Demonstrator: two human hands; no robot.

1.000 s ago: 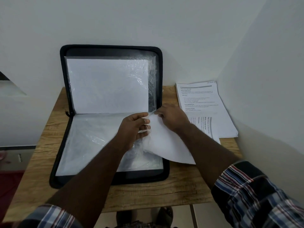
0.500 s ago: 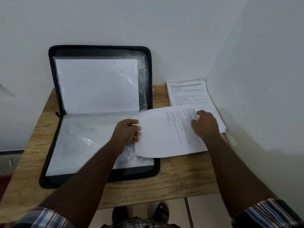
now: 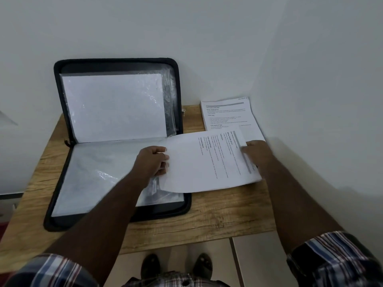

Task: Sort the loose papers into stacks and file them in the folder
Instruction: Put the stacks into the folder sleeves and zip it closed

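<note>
Lying open on the wooden desk (image 3: 207, 224), the black zip folder (image 3: 118, 65) has its upper half propped upright against the wall and its lower half flat. Both halves carry clear plastic sleeves with white paper inside. A printed sheet (image 3: 209, 162) lies sideways, its left end over the lower right corner of the folder and its right end over the near edge of the paper stack (image 3: 226, 112). The left hand (image 3: 151, 162) pinches the left edge of this sheet, thumb on top and fingers curled beneath. The right hand (image 3: 257, 154) grips the right edge of the sheet, fingers curled at the printed header. The paper stack sits at the desk's far right corner, printed side up, just beside the folder and against the side wall.
</note>
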